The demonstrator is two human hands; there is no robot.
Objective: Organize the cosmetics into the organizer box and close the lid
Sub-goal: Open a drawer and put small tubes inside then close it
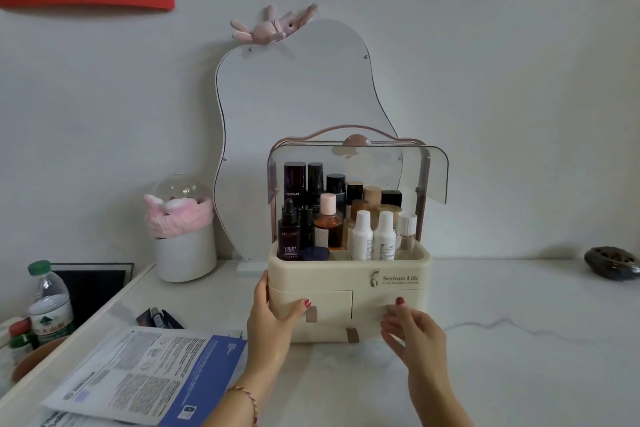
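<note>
A cream organizer box (349, 282) stands on the white table (502, 357), its clear lid (356, 163) raised above upright cosmetic bottles (346, 218). The left hand (270, 319) grips its left front corner; the right hand (410, 329) touches the drawer front with relaxed fingers.

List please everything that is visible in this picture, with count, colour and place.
organizer box: one, cream, table centre, lid raised
bottles: many, black, white, amber, in box top
mirror: one, clear, behind box
toy rabbit: one, pink, on mirror
pot: one, white, left of box
leaflets: white-blue, front left
water bottle: one, green cap, far left
dish: one, dark, far right
left hand: grips box's left corner
right hand: at right drawer
</note>
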